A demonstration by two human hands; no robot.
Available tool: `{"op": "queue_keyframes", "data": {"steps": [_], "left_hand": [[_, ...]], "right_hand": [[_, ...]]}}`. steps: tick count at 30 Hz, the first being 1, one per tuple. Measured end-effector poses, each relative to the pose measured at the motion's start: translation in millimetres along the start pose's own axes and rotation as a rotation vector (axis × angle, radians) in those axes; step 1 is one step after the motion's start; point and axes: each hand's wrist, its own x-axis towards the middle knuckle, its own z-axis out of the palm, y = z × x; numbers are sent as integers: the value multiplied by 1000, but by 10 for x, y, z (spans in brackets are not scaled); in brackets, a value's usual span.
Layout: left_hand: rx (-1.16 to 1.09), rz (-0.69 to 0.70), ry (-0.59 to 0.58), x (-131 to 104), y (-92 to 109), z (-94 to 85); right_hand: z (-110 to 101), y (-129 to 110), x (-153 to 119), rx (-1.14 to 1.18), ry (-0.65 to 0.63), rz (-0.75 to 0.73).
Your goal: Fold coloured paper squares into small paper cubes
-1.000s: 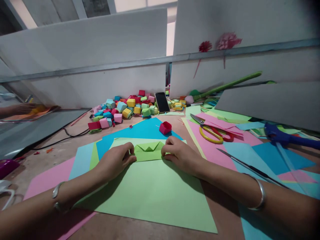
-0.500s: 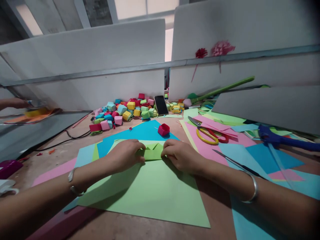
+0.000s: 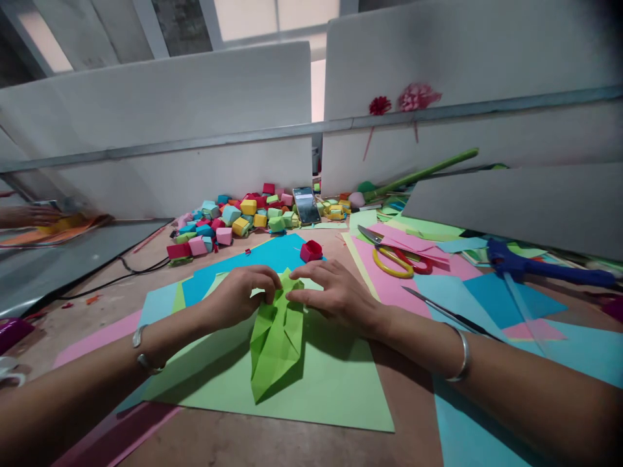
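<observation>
A creased, partly folded bright green paper (image 3: 278, 347) stands on a pale green sheet (image 3: 341, 395), its pointed end toward me. My left hand (image 3: 243, 292) pinches its far left edge between thumb and fingers. At its far right edge is my right hand (image 3: 331, 292), thumb and fingers apart and their tips touching the paper. Just beyond my hands, a small red folded paper box (image 3: 311, 251) rests on a blue sheet (image 3: 287, 245).
Colourful paper cubes (image 3: 241, 226) and a phone (image 3: 306, 205) lie at the back. To the right are yellow-and-red-handled scissors (image 3: 393, 261), a craft knife (image 3: 452, 314), a blue glue gun (image 3: 540, 266) and coloured sheets. Another person's hand (image 3: 34, 215) is at far left.
The green paper, a flat narrow strip before, now shows opened out and extends toward me. My right hand's fingers have spread. The phone screen has lit up.
</observation>
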Motion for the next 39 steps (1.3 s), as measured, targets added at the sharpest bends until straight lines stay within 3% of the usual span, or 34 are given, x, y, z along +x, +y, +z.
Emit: {"op": "queue_keyframes", "data": {"steps": [3, 7, 13, 18, 22, 25, 31, 34, 39], "left_hand": [[-36, 65, -36, 14, -81, 16], [-45, 111, -96, 36, -41, -52], [226, 51, -162, -43, 459, -178], [379, 40, -131, -116, 675, -56], [429, -125, -195, -87, 607, 65], [313, -265, -244, -57, 500, 108], [245, -356, -210, -69, 341, 194], [264, -368, -151, -126, 303, 301], [180, -265, 36, -246, 244, 442]], "right_hand": [[-53, -48, 31, 3, -1, -96], [-86, -85, 60, -16, -115, -166], [-91, -175, 82, -107, -139, -155], [-107, -217, 63, -71, -132, -49], [-51, -201, 16, 60, -178, 110], [-8, -189, 0, 213, -216, 253], [17, -170, 32, 293, -303, 496], [16, -169, 59, 237, -375, 561], [-2, -191, 108, 173, -508, 604]]}}
